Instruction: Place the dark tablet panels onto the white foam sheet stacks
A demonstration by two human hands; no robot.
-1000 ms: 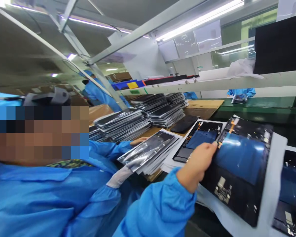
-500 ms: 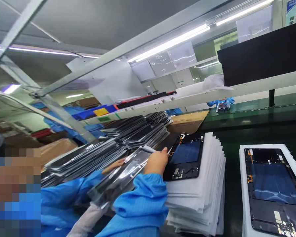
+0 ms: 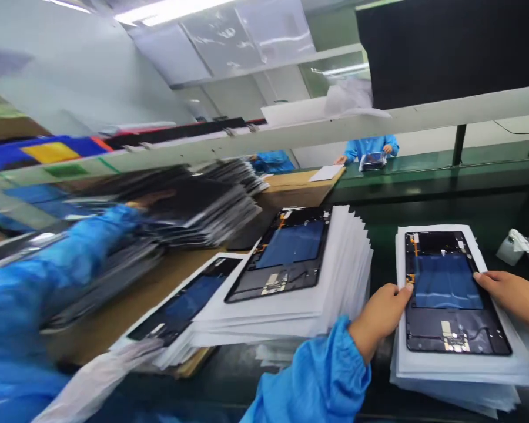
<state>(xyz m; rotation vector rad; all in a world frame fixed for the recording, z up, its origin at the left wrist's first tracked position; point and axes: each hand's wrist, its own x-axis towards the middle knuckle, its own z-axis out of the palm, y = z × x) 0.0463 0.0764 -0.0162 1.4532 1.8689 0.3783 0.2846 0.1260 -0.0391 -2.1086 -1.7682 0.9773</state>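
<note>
A black tablet panel point(image 3: 449, 294) with a blue middle lies on top of a stack of white sheets point(image 3: 462, 376) at the lower right. My left hand point(image 3: 381, 314), in a blue sleeve, grips the panel's left edge. My right hand point(image 3: 514, 294) holds its right edge. A second, taller pile of white sheets point(image 3: 335, 288) to the left carries another black panel point(image 3: 284, 255). A third panel point(image 3: 185, 299) lies lower, left of that pile.
A co-worker's blue sleeve point(image 3: 48, 276) reaches over stacks of shiny bagged panels point(image 3: 203, 200) at the left, blurred. A green conveyor point(image 3: 423, 182) runs behind. Another person in blue point(image 3: 370, 150) works at the far side. A white shelf rail point(image 3: 291, 138) crosses overhead.
The view has swung right. My left hand left the bagged panel beside the co-worker and now grips the right-hand panel; my right hand has come into view on its other edge.
</note>
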